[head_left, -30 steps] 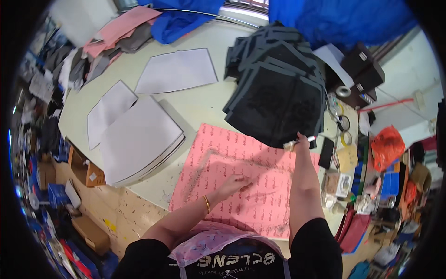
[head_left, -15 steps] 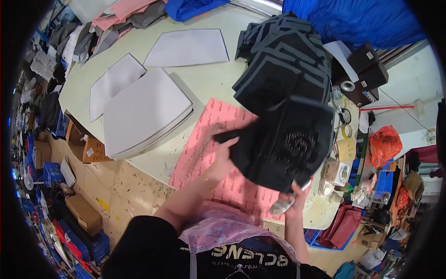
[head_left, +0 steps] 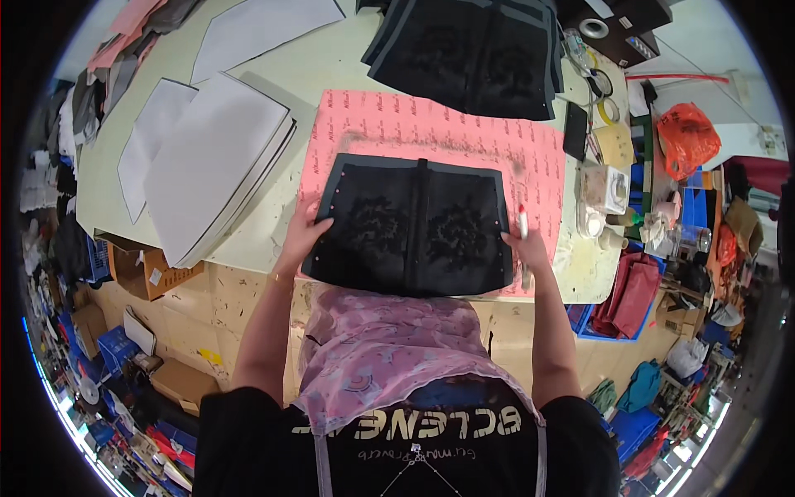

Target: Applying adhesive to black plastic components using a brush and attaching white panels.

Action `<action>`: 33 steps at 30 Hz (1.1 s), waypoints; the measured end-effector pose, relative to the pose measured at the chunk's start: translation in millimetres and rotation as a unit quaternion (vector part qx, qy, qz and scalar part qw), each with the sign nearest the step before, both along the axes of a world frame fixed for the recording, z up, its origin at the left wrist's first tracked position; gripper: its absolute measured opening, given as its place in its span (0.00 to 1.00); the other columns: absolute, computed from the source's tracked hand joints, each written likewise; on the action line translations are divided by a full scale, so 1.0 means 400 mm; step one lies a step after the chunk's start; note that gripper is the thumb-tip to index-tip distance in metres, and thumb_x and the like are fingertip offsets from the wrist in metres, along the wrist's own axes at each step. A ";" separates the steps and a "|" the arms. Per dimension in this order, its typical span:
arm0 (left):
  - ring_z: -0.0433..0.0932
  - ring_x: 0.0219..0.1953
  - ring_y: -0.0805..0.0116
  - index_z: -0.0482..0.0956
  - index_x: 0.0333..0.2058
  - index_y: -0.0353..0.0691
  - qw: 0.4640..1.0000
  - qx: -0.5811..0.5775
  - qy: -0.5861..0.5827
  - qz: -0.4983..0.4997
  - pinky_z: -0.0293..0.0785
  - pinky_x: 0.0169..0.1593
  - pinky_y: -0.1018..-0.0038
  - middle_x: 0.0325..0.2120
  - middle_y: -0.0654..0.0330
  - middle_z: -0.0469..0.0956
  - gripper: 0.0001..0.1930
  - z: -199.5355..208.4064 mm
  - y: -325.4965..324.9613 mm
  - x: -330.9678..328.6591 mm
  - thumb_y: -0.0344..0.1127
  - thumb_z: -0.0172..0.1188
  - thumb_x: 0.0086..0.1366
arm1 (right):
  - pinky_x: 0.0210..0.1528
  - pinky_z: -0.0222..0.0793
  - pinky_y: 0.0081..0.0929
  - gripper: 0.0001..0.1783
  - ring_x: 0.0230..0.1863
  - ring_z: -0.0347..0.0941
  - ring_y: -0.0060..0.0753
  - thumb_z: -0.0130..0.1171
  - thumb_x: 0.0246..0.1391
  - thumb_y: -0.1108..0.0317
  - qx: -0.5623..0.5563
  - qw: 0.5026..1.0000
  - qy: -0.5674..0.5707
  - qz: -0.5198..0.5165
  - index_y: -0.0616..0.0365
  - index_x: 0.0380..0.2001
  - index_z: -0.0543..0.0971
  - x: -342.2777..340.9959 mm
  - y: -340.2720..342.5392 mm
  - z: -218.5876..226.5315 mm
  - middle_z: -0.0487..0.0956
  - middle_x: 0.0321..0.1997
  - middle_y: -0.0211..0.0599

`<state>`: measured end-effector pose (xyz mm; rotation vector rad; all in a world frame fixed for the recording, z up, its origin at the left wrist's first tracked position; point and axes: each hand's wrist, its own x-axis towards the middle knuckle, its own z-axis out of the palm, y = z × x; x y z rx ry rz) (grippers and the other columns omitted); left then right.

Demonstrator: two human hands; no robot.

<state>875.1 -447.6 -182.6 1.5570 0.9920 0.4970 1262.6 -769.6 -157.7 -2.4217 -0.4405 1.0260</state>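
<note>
A black panel (head_left: 421, 228) with grey margins, a raised strip down its middle and two dark floral patches lies across a pink printed sheet (head_left: 373, 116). My left hand (head_left: 303, 236) pinches its left edge, thumb on top. At the right edge, my right hand (head_left: 527, 248) has its thumb on the panel and keeps a white-handled tool (head_left: 523, 220) with a red end in its grip. The tool's lower end, partly behind the hand, looks like a brush but is hard to make out.
Beyond the sheet sits a pile of similar black panels (head_left: 468, 62). White sheets (head_left: 211, 166) are stacked to the left. Tape rolls (head_left: 609, 110), a dark flat object (head_left: 575, 131) and small containers line the table's right side. A blue crate (head_left: 617, 323) with maroon pieces stands below that edge.
The black panel has come down from the pile, turned level and now lies on the pink sheet. My hands have moved to its two side edges. The view has shifted too.
</note>
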 end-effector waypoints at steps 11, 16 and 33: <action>0.76 0.48 0.55 0.84 0.40 0.39 0.963 0.146 0.222 -0.042 0.72 0.52 0.68 0.47 0.55 0.78 0.11 -0.002 0.013 0.148 0.28 0.62 0.58 | 0.34 0.74 0.42 0.18 0.30 0.78 0.54 0.62 0.51 0.58 -0.157 0.971 -0.178 -0.011 0.64 0.35 0.82 0.068 0.099 -0.049 0.82 0.29 0.50; 0.76 0.51 0.57 0.82 0.47 0.44 0.910 0.238 0.333 -0.071 0.75 0.50 0.64 0.57 0.59 0.73 0.15 -0.055 0.006 0.136 0.34 0.58 0.62 | 0.36 0.75 0.44 0.18 0.33 0.80 0.52 0.57 0.56 0.59 -0.193 0.946 -0.262 -0.004 0.59 0.44 0.81 0.009 0.134 0.001 0.83 0.40 0.47; 0.65 0.62 0.47 0.67 0.61 0.39 0.905 0.350 0.233 -0.063 0.63 0.63 0.62 0.61 0.46 0.65 0.26 0.018 -0.150 -0.007 0.27 0.55 0.63 | 0.36 0.70 0.18 0.14 0.32 0.74 0.23 0.70 0.48 0.71 0.272 0.885 -0.272 -0.264 0.63 0.39 0.84 0.248 -0.321 0.227 0.83 0.34 0.34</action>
